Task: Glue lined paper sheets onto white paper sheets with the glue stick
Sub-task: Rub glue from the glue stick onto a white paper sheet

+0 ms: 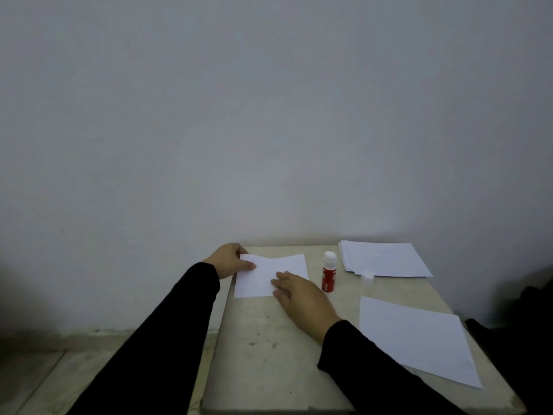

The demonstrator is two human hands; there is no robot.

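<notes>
Paper is the whole matter: thin, light and limp, it will slide on the smooth surface (pixel 263 339) and curl or crease if lifted by one corner. With the glue stick (pixel 328 272) as landmark, the sheet being worked (pixel 278 272) lies just left of it, its far edge rising in a slight wave. The left hand (pixel 229 260) grips that sheet's far left corner, thumb on top and fingers curled at the edge. The right hand (pixel 302 296) rests on the near right part, fingers (pixel 282 284) straight and together, pressing flat. Whether this sheet is lined I cannot tell. A stack (pixel 386 259) sits right of the stick and slightly farther away, the loose cap (pixel 367 277) touching its near edge; the lined sheet (pixel 419 336) lies nearer and to the right. I judge that flat pressure smoothed outward suits such paper best; pick up sheets by two edges. The stick, rigid and uncapped, is best gripped round its red barrel.
</notes>
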